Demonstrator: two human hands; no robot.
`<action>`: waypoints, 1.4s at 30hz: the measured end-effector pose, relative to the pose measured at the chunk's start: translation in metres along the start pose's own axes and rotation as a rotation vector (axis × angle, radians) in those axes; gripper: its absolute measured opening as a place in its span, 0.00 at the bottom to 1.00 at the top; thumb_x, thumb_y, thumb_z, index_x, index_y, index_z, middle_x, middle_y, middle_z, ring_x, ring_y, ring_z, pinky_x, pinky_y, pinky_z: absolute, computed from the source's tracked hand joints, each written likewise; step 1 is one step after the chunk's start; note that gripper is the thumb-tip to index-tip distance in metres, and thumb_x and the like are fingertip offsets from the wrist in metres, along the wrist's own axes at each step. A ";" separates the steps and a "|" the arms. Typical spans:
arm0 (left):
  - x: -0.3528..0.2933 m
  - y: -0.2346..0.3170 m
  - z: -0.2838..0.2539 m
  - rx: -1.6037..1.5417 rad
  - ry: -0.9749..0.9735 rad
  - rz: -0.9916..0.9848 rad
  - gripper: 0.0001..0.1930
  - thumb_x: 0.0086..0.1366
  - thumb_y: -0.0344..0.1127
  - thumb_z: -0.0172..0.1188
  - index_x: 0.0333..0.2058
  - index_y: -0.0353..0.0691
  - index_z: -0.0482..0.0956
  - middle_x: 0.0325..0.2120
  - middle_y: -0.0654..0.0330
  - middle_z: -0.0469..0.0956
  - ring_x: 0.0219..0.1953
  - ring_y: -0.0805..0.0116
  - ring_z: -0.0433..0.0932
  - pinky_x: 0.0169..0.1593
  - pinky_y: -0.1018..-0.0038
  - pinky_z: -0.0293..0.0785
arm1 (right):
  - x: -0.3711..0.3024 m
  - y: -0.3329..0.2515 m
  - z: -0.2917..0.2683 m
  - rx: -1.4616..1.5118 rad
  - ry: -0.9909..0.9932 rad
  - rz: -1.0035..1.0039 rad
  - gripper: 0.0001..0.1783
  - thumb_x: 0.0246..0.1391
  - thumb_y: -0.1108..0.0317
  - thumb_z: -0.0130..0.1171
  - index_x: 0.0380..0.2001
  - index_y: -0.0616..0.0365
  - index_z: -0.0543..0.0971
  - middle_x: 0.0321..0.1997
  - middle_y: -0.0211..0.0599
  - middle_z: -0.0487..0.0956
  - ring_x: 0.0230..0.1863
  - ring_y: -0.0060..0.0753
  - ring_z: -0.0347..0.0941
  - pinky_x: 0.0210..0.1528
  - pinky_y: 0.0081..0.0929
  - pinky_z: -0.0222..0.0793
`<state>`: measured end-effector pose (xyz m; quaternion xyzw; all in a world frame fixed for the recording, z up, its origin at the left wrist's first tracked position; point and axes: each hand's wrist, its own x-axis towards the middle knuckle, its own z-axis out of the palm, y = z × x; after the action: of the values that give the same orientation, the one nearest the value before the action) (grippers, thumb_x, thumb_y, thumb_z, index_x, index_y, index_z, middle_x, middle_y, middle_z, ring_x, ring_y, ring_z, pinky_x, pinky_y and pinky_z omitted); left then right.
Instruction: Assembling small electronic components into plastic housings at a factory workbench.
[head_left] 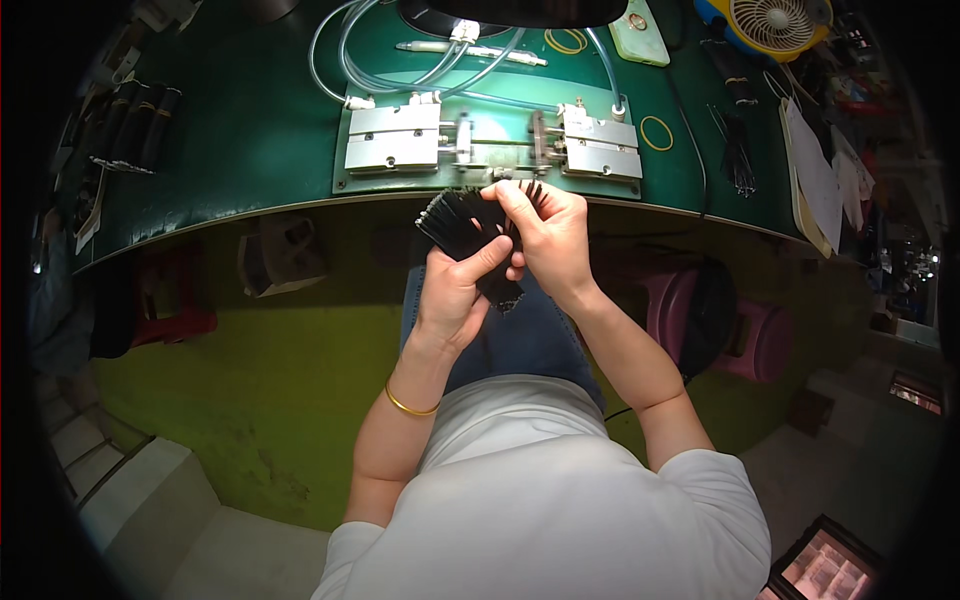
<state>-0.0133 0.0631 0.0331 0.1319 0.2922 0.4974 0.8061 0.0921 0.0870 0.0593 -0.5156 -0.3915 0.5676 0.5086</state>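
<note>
My left hand (459, 290) is wrapped round a thick bundle of thin black wires (455, 222), held just off the table's front edge. The wires fan out toward the upper left, and their lower ends show light tips below my fingers. My right hand (548, 232) pinches at the upper right of the same bundle, where a few black strands stick up past its fingers. Straight ahead is a fixture with a left silver pneumatic block (392, 138) and a right silver pneumatic block (600, 142), facing each other across a gap. Small metal jaws (500, 150) sit between them.
Clear air hoses (345, 50) loop behind the fixture, near a white pen (470, 52). Rubber bands (656, 133) lie on the green table (240, 120). Black wire bundles (138, 125) rest at far left, with more wires (737, 155) at right. A yellow-blue fan (778, 28) stands at back right.
</note>
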 end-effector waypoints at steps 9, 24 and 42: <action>0.002 -0.001 0.002 -0.015 0.035 0.021 0.06 0.55 0.23 0.54 0.32 0.34 0.70 0.27 0.60 0.72 0.25 0.72 0.73 0.28 0.78 0.71 | 0.003 0.000 -0.001 0.011 0.051 0.067 0.13 0.52 0.64 0.52 0.22 0.62 0.77 0.11 0.25 0.69 0.07 0.10 0.59 0.06 0.11 0.54; 0.003 0.000 -0.002 0.017 0.022 0.022 0.07 0.55 0.23 0.53 0.34 0.33 0.71 0.26 0.60 0.73 0.25 0.72 0.73 0.29 0.78 0.72 | 0.002 -0.001 0.000 -0.005 0.042 0.025 0.13 0.51 0.64 0.54 0.21 0.63 0.75 0.11 0.26 0.69 0.07 0.10 0.58 0.05 0.11 0.52; 0.005 0.000 0.000 0.030 0.058 0.027 0.07 0.55 0.23 0.54 0.34 0.34 0.72 0.26 0.60 0.73 0.24 0.73 0.73 0.28 0.79 0.72 | 0.005 0.001 0.002 0.006 0.083 0.027 0.13 0.51 0.65 0.53 0.19 0.63 0.76 0.10 0.26 0.69 0.06 0.11 0.59 0.05 0.12 0.52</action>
<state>-0.0113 0.0670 0.0317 0.1335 0.3211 0.5072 0.7886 0.0901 0.0920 0.0582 -0.5425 -0.3614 0.5537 0.5182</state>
